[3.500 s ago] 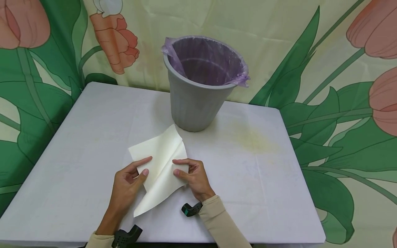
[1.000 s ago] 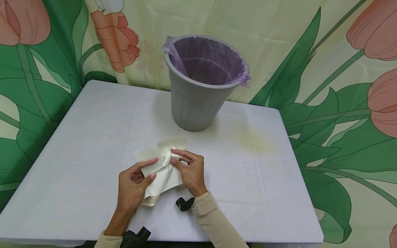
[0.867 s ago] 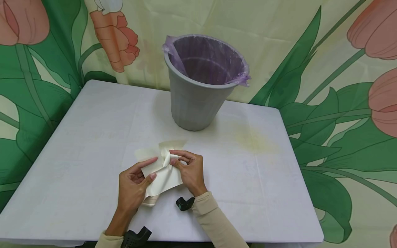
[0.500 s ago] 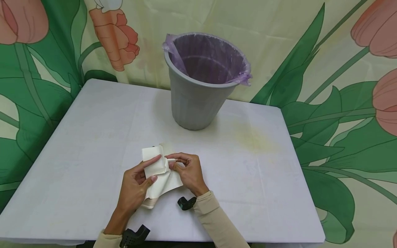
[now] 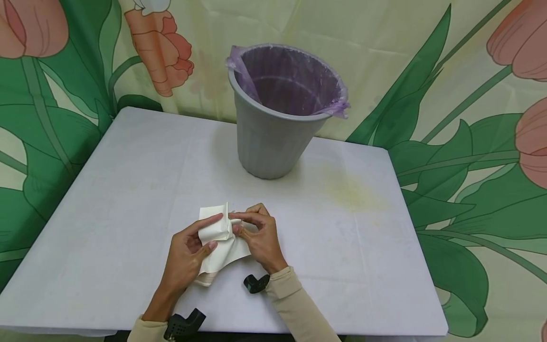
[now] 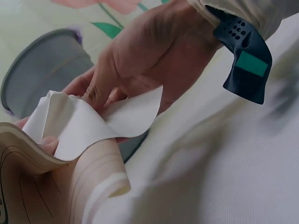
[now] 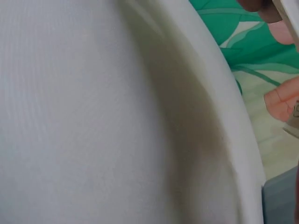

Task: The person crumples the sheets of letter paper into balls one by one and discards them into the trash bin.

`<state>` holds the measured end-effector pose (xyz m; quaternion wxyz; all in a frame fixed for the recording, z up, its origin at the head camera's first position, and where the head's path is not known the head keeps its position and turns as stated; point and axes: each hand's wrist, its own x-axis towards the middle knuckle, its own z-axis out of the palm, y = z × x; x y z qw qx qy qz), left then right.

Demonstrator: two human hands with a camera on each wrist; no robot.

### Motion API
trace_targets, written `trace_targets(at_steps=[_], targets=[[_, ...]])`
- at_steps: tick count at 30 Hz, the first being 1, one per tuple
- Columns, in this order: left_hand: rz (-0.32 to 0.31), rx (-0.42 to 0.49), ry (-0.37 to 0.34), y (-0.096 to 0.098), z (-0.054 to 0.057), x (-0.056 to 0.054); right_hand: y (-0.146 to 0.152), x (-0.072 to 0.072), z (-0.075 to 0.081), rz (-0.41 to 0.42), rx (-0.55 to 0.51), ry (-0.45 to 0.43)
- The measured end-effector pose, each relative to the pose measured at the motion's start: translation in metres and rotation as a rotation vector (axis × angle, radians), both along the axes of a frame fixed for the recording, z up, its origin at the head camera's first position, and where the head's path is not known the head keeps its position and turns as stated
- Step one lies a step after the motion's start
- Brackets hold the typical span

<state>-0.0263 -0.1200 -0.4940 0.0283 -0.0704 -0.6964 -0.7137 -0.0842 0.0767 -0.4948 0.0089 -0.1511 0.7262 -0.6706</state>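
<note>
A sheet of paper (image 5: 215,247), crumpled and partly folded, is held between both hands above the table. My left hand (image 5: 181,256) pinches its left side, thumb and index finger lying over the white face. At the right side, my right hand (image 5: 264,240) grips a bunched fold between thumb and fingers. The left wrist view shows the right hand (image 6: 145,60) over the creased paper (image 6: 88,130), whose tan reverse side carries thin printed lines and curls at the lower end. Only some fingers (image 7: 269,10) and an edge of the paper reach into the right wrist view's corner.
Beyond the hands stands a grey trash bin (image 5: 273,142) lined with a purple bag (image 5: 333,108). A white cloth covers the table (image 5: 128,190), with a yellowish stain (image 5: 350,190) on the right. A flower-printed curtain (image 5: 384,38) hangs behind.
The broad, spread sheet has been gathered into a smaller crumpled bundle. Its upper left part has folded over toward the left fingers, and the hands have drawn closer together.
</note>
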Motion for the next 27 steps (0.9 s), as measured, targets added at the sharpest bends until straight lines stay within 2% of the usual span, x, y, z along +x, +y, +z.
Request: trace_targets(at_steps=[3, 8, 11, 13, 18, 22, 27], targets=[[0.064, -0.023, -0.018, 0.001, 0.001, 0.001, 0.001, 0.001, -0.001, 0.031, -0.026, -0.004], [0.190, -0.032, -0.064, 0.004, 0.005, 0.001, 0.002, 0.004, -0.002, 0.191, -0.036, 0.028], [0.266, -0.034, -0.074, 0.005, 0.008, 0.001, 0.003, 0.007, -0.002, 0.263, 0.022, 0.072], [0.291, -0.034, -0.078, 0.005, 0.009, 0.002, 0.003, 0.007, -0.002, 0.286, 0.059, 0.101], [0.262, -0.030, -0.106, 0.006, 0.011, 0.002, 0.002, 0.008, -0.003, 0.306, 0.075, 0.115], [0.243, -0.024, -0.107, 0.005, 0.013, 0.002, 0.002, 0.007, -0.004, 0.315, 0.019, 0.112], [0.235, -0.021, -0.089, 0.005, 0.013, 0.004, 0.001, 0.006, -0.005, 0.274, -0.043, 0.110]])
